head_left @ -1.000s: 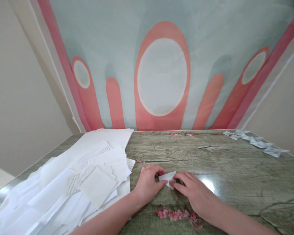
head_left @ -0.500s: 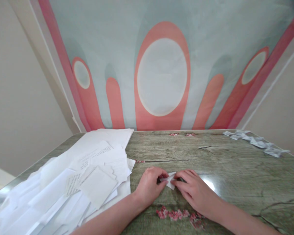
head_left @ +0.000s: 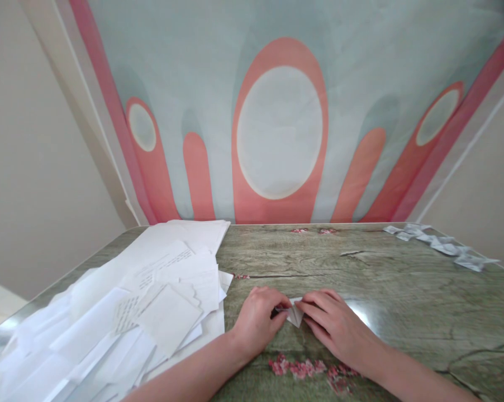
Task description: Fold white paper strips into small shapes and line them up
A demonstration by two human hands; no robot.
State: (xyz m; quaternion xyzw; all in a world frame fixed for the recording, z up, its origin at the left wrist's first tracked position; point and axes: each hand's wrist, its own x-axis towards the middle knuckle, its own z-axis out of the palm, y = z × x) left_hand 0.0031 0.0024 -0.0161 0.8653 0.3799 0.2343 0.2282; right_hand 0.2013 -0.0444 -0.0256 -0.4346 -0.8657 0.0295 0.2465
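Note:
A small folded white paper is held between my two hands, low over the table, with a pointed end toward me. My left hand pinches its left side between thumb and fingers. On the right, my right hand has its fingertips closed on the paper's upper right edge. The fingers hide both side ends of the paper.
Loose and printed white sheets cover the left of the wood-patterned table. Several small folded papers lie in a row at the far right. A patterned backdrop rises behind the table's far edge.
The folded paper has changed shape between my fingers: its upper point is lower and its lower point now faces me. My right fingertips have shifted slightly.

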